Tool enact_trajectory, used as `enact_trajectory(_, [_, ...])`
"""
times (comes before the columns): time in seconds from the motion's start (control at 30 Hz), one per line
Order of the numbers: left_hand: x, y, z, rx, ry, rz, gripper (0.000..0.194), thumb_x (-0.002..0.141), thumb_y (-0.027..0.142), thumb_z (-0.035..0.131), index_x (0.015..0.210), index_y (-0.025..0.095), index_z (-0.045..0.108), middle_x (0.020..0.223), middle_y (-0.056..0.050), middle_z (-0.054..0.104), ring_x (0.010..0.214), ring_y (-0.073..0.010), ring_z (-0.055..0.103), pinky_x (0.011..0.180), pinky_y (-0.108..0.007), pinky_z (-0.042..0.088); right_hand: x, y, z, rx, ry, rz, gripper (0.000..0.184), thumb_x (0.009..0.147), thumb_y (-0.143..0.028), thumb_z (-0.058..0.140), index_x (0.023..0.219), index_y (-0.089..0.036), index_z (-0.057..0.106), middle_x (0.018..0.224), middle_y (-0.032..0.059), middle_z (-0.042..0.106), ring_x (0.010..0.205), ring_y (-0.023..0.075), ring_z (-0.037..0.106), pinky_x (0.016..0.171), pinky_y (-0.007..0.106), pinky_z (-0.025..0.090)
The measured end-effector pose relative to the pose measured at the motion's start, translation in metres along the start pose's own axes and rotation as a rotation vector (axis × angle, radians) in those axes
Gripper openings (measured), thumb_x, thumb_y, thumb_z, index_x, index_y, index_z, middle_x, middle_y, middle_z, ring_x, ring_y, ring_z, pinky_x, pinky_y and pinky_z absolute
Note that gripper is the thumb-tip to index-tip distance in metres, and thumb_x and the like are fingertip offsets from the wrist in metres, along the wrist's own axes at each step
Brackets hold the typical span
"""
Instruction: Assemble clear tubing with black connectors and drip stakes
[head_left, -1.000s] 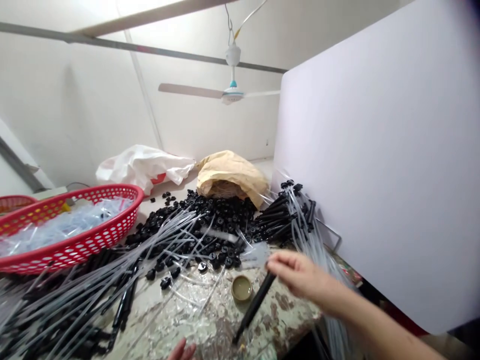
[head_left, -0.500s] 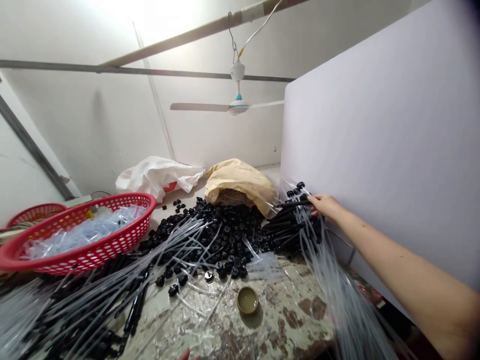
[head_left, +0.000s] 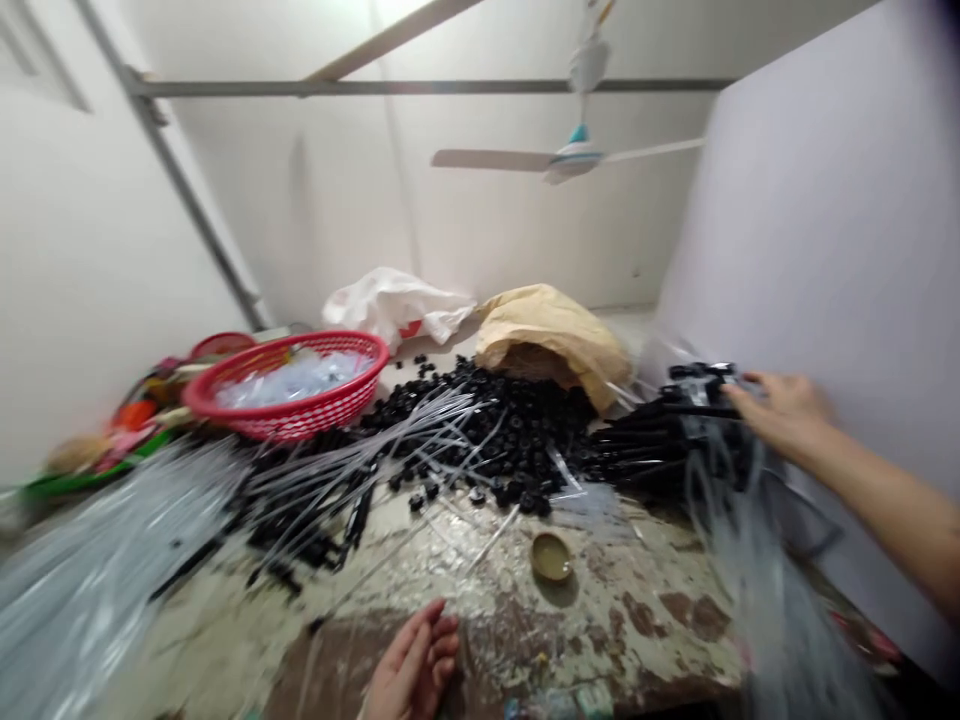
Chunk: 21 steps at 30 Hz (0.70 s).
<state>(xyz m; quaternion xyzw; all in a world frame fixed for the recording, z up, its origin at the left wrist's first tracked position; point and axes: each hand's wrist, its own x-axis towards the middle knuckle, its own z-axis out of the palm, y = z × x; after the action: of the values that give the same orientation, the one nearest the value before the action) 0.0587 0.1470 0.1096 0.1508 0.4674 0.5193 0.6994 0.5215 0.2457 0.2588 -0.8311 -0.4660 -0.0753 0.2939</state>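
Note:
My right hand (head_left: 787, 405) is at the right end of the bench, at a stacked bundle of slim black plastic tubes (head_left: 645, 440). Long clear thin tubes (head_left: 739, 520) hang from the bundle over the bench's right side. Motion blur hides whether its thumb and fingers grip a piece. My left hand (head_left: 416, 665) rests at the front edge, palm turned up, fingers loosely curled and holding nothing. A small round dish (head_left: 551, 556) stands between the hands. Behind it spreads a heap of small black plastic caps (head_left: 517, 430), with clear tubes (head_left: 420, 425) lying across its left part.
A red perforated basket (head_left: 300, 415) of clear plastic pieces stands at the left. Clear tubing (head_left: 150, 520) lies in front of it. A tan bag (head_left: 555, 320) and a white bag (head_left: 397, 300) sit behind. A pale panel (head_left: 840, 250) bounds the right; a fan (head_left: 577, 155) hangs above.
The view has swung left and down. My left hand has come further into view at the front edge. My right hand, earlier pinching a black tube, is still at the bundle.

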Motion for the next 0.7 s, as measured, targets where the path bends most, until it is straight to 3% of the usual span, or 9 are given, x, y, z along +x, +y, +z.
enact_trajectory(0.07, [-0.008, 0.000, 0.003, -0.067, -0.067, 0.010, 0.034, 0.059, 0.025, 0.076, 0.090, 0.014, 0.069, 0.082, -0.010, 0.071, 0.069, -0.0131, 0.063, 0.060, -0.020, 0.048, -0.009, -0.019, -0.004, 0.000, 0.009, -0.166, 0.035, 0.077, -0.049, 0.043, 0.087, -0.020, 0.060, 0.095, 0.0199, 0.059, 0.108, 0.0337, 0.047, 0.088, 0.049, 0.033])
enact_trajectory(0.13, [-0.013, -0.001, 0.004, -0.108, -0.105, 0.036, 0.027, 0.067, 0.022, 0.070, 0.091, 0.012, 0.068, 0.081, -0.010, 0.069, 0.069, -0.0118, 0.062, 0.060, -0.019, 0.046, -0.026, -0.049, -0.003, 0.062, 0.024, -0.442, 0.037, 0.078, -0.053, 0.037, 0.089, -0.025, 0.058, 0.087, 0.0151, 0.059, 0.099, 0.0311, 0.052, 0.083, 0.047, 0.037])
enact_trajectory(0.23, [-0.016, -0.002, 0.003, -0.145, -0.143, 0.059, 0.022, 0.072, 0.021, 0.065, 0.091, 0.010, 0.067, 0.081, -0.011, 0.068, 0.068, -0.0112, 0.061, 0.060, -0.019, 0.045, -0.075, -0.106, 0.009, 0.275, -0.125, -0.706, 0.033, 0.080, -0.048, 0.039, 0.096, -0.026, 0.058, 0.096, 0.0113, 0.060, 0.094, 0.0253, 0.054, 0.084, 0.041, 0.040])
enact_trajectory(0.33, [-0.017, -0.005, 0.001, -0.166, -0.188, 0.067, 0.021, 0.074, 0.021, 0.064, 0.091, 0.009, 0.067, 0.080, -0.011, 0.067, 0.067, -0.0107, 0.060, 0.060, -0.019, 0.043, -0.139, -0.166, 0.043, 0.480, -0.419, -0.805, 0.027, 0.082, -0.040, 0.043, 0.094, -0.022, 0.060, 0.092, 0.0081, 0.063, 0.086, 0.0198, 0.057, 0.077, 0.033, 0.045])
enact_trajectory(0.4, [-0.016, -0.008, -0.001, -0.179, -0.219, 0.071, 0.022, 0.074, 0.021, 0.063, 0.092, 0.009, 0.066, 0.080, -0.011, 0.067, 0.067, -0.0108, 0.060, 0.059, -0.019, 0.043, -0.182, -0.202, 0.074, 0.484, -0.661, -0.869, 0.026, 0.085, -0.033, 0.040, 0.091, -0.019, 0.061, 0.088, 0.0072, 0.064, 0.082, 0.0174, 0.058, 0.074, 0.029, 0.046])
enact_trajectory(0.47, [-0.015, -0.010, -0.003, -0.190, -0.238, 0.073, 0.023, 0.074, 0.020, 0.063, 0.093, 0.008, 0.065, 0.080, -0.011, 0.067, 0.067, -0.0114, 0.061, 0.059, -0.019, 0.042, -0.219, -0.235, 0.106, 0.394, -0.813, -0.938, 0.024, 0.085, -0.025, 0.040, 0.090, -0.017, 0.062, 0.088, 0.0071, 0.064, 0.084, 0.0163, 0.058, 0.075, 0.026, 0.045])
enact_trajectory(0.6, [-0.013, -0.013, -0.006, -0.226, -0.234, 0.068, 0.020, 0.074, 0.020, 0.063, 0.090, 0.008, 0.066, 0.076, -0.010, 0.067, 0.063, -0.0118, 0.061, 0.057, -0.021, 0.042, -0.271, -0.294, 0.160, 0.322, -0.873, -0.997, 0.024, 0.083, -0.017, 0.042, 0.093, -0.017, 0.063, 0.093, 0.0071, 0.064, 0.086, 0.0156, 0.058, 0.076, 0.023, 0.044])
enact_trajectory(0.7, [-0.014, -0.013, -0.007, -0.238, -0.247, 0.058, 0.019, 0.073, 0.019, 0.064, 0.087, 0.008, 0.067, 0.071, -0.008, 0.065, 0.060, -0.0107, 0.060, 0.055, -0.020, 0.041, -0.290, -0.327, 0.188, 0.260, -0.833, -0.983, 0.032, 0.083, -0.013, 0.040, 0.110, -0.017, 0.057, 0.114, 0.0109, 0.056, 0.097, 0.0187, 0.054, 0.081, 0.028, 0.041])
